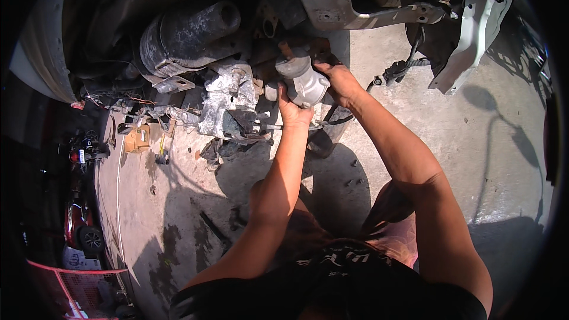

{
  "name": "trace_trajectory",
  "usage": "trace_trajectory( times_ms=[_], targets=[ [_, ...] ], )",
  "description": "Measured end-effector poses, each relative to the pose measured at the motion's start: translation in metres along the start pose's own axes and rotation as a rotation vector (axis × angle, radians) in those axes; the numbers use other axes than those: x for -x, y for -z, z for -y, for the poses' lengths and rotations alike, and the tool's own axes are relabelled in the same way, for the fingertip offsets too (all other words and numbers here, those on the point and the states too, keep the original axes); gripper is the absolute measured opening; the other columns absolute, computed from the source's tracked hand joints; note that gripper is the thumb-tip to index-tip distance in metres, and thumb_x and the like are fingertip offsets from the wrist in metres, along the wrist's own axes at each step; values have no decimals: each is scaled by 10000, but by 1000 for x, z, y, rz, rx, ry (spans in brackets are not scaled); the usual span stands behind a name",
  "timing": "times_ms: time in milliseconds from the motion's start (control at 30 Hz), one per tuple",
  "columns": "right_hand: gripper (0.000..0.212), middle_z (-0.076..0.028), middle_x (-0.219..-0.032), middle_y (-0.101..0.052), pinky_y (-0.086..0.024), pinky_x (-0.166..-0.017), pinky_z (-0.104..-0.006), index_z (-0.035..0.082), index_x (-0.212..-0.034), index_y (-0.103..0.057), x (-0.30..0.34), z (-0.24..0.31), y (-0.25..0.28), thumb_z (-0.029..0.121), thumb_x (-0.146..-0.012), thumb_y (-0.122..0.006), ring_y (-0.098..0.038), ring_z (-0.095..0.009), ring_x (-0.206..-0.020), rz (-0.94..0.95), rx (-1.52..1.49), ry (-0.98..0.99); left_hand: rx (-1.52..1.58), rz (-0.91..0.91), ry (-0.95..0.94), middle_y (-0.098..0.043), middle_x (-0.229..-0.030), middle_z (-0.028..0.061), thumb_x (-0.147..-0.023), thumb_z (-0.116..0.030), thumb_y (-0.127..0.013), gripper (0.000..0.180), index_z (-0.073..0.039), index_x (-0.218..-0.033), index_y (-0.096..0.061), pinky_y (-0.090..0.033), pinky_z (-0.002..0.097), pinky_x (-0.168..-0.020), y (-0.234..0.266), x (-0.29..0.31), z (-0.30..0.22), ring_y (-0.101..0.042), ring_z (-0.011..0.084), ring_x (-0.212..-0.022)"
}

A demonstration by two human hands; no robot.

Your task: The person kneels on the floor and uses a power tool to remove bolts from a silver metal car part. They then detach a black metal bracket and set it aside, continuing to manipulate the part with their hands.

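Note:
A grey cast-metal vehicle part point(308, 87), with a rounded body and a round cap, is held up in front of me. From its far end sticks a rusty brown stub point(286, 51). My left hand point(294, 111) supports it from below and the left, thumb up along its side. On its right side my right hand point(339, 78) is closed against it, fingertips in shadow near the cap. Just left of the part is a crumpled silvery metal piece point(228, 98). A dark hose point(339, 121) passes behind my wrists.
Above hang a dirty grey cylinder point(192, 32) and a pale metal bracket point(338, 0) of a vehicle. A bent white metal strip point(465, 44) and black cabling point(406, 70) are at right. A cardboard box point(137, 138) and a dark bar point(214, 229) lie on the concrete floor point(415, 115).

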State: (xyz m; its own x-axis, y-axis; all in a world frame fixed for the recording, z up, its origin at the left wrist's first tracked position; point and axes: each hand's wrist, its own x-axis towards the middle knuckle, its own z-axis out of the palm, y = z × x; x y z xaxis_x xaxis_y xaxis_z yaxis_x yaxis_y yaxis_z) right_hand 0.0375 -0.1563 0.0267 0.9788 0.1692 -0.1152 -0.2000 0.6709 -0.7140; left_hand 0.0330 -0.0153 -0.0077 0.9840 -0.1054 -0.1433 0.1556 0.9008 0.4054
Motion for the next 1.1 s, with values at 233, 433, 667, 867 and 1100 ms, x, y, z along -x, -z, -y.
trace_trajectory(
  times_ms=[233, 433, 667, 867, 1100],
  targets=[
    [354, -114, -1154, -667, -507, -929, -351, -25, -1239, -565, 14, 6, -2, 140, -935, -644, -646, -200, -1045, 65, 75, 75, -9, 9, -5, -599, -1333, 71, -944, -515, -542, 574, -100, -1340, -542, -389, 465, -1101, -4, 2, 1, -545, 289, -1248],
    [355, -124, -1155, -663, -504, -931, -355, -39, -1219, -562, 17, 7, -4, 139, -926, -656, -640, -200, -1044, 86, 83, 86, 19, 2, -8, -603, -1323, 66, -924, -510, -577, 578, -104, -1334, -545, -394, 466, -1097, 2, -3, 0, -549, 287, -1241],
    [367, -145, -1190, -654, -496, -952, -356, -53, -1242, -545, 8, -4, 3, 123, -929, -617, -640, -220, -1080, 0, 75, 77, -13, 19, 2, -604, -1319, 65, -923, -506, -575, 575, -106, -1335, -543, -398, 467, -1090, 9, -6, 0, -550, 289, -1238],
    [330, -150, -1188, -615, -463, -919, -321, -46, -1120, -631, -3, -22, -2, 204, -905, -635, -592, -221, -1095, -130, 104, 174, -31, 24, -7, -593, -1337, 72, -934, -554, -529, 611, -106, -1350, -532, -394, 475, -1088, 0, -3, 1, -537, 295, -1252],
    [328, -213, -1245, -544, -424, -979, -365, -55, -1094, -646, -8, -30, -2, 210, -913, -577, -541, -299, -1170, -184, 181, 200, -87, 0, -38, -579, -1352, 69, -939, -540, -514, 593, -114, -1351, -529, -399, 472, -1089, -5, 1, -1, -539, 289, -1251]
  ],
)
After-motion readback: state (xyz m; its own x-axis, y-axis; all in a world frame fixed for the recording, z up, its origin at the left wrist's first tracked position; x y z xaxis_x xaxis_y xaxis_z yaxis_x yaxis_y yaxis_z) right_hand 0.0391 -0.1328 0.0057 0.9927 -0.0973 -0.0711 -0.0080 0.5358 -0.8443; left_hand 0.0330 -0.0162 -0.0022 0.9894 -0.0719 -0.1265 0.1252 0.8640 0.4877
